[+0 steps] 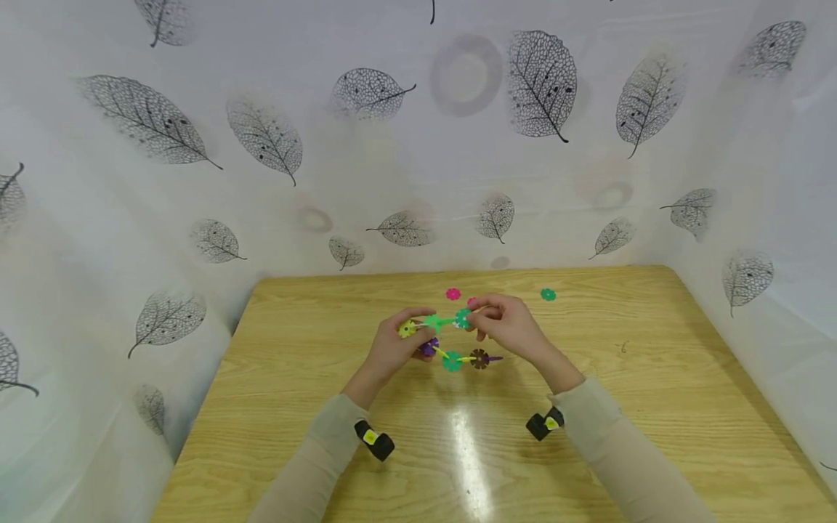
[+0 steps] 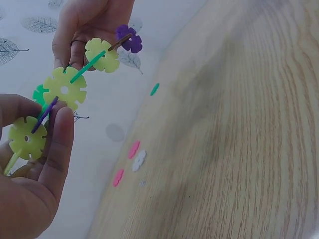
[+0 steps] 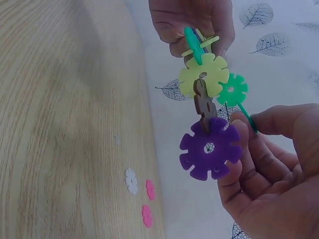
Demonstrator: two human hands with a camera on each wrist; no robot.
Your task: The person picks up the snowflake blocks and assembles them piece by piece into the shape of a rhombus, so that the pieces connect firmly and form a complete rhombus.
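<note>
Disc chain (image 1: 451,361), flower-like and multicoloured

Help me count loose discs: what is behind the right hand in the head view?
A pink disc peeks out beyond the right hand, partly covered. Anything else directly behind the hand is hidden there.

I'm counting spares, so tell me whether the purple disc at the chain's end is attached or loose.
Attached: the right wrist view shows the purple notched disc interlocking with the brown notched disc at its rim.
</note>
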